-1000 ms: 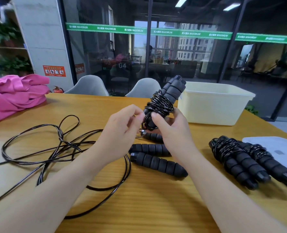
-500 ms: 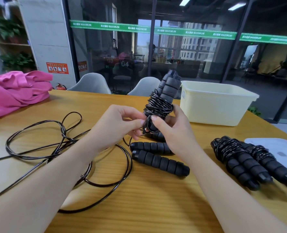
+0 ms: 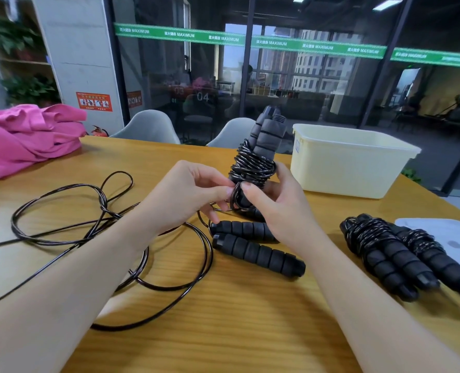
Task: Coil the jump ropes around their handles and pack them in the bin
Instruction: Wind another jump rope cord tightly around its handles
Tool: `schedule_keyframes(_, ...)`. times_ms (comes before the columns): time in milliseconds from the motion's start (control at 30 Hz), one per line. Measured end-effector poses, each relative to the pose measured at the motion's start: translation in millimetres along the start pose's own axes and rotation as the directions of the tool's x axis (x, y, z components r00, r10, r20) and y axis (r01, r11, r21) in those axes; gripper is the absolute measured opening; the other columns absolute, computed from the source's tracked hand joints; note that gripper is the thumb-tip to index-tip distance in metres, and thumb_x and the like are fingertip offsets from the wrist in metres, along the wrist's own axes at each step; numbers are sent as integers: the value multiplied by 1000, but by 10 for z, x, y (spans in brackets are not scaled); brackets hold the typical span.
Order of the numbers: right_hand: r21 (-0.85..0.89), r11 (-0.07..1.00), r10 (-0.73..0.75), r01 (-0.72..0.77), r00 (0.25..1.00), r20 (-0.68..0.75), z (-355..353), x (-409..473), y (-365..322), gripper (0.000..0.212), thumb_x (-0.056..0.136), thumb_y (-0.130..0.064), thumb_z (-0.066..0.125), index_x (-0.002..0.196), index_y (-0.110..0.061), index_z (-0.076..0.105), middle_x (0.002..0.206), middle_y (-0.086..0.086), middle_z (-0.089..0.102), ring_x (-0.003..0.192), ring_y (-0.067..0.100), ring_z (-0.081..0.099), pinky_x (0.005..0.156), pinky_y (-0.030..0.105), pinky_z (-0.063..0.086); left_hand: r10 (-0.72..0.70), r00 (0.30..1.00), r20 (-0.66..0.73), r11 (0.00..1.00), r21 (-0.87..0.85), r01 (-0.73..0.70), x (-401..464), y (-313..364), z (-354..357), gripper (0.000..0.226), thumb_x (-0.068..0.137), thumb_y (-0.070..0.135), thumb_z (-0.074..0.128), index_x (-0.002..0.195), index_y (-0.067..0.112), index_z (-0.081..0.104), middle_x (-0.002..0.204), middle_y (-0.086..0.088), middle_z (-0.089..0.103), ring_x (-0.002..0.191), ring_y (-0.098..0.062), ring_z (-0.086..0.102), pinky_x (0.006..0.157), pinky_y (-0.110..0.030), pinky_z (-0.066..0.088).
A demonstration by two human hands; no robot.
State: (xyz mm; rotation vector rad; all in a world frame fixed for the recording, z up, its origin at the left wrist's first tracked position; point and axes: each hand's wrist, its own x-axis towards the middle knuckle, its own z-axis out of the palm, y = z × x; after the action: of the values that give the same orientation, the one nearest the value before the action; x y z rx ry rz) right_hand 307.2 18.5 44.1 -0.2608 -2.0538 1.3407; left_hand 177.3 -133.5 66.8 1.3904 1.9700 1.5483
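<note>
Centrally, above the wooden table (image 3: 250, 332): one coiled jump rope (image 3: 255, 162), handles upright, gripped low by the right hand (image 3: 274, 203); the left hand (image 3: 185, 195) pinches its loose cord end. Near, on the table: one uncoiled jump rope (image 3: 258, 255), cord sprawling left. Right: two coiled ropes (image 3: 393, 251), side by side. Far right: cream bin (image 3: 350, 168). Far left: pink cloth (image 3: 26, 138).

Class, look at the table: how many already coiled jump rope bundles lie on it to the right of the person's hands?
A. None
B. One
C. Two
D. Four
C: two coiled bundles lie side by side next to the white lid, while the bin stands behind them.
</note>
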Motion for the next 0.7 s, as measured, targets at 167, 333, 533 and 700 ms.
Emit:
schedule_keyframes(167, -14, 1000, -1, 2, 998, 57, -3, -10, -4, 39, 100, -18, 71, 136, -24, 55, 115, -4, 78, 105, 11, 75, 95, 32, 60, -14, 1000, 21, 994, 112, 12, 3, 11, -11, 3, 92, 9, 74, 91, 8, 77, 76, -10, 75, 67, -19, 71, 59, -35, 62)
schedule_keyframes(333, -38, 999, 13, -11, 998, 62, 3, -2, 30, 46, 99, -21, 73, 140, -27, 53, 114, -4, 78, 102, 9, 76, 92, 28, 59, 33, 998, -54, 957, 290, -16, 3, -14, 58, 4, 88, 18, 74, 86, 17, 77, 74, 1, 75, 60, -14, 71, 53, -28, 59)
schedule_keyframes(533, -85, 995, 53, -50, 998, 31, 31, 15, 68, 51, 86, -39, 84, 129, -34, 56, 115, -11, 76, 104, 7, 74, 100, 43, 58, 163, 985, -55, 888, 443, -123, -40, -48, 177, 6, 85, 19, 70, 81, 20, 75, 71, 6, 71, 69, -5, 66, 62, -19, 55)
schedule_keyframes(700, -104, 993, 63, -61, 998, 17, -3, 57, 75, 41, 88, -28, 80, 123, -28, 59, 110, -7, 77, 98, 10, 75, 96, 46, 60, 268, 958, -101, 847, 498, -185, -52, -75, 259, 6, 82, 16, 72, 78, 19, 70, 67, 9, 66, 68, -6, 61, 60, -13, 47)
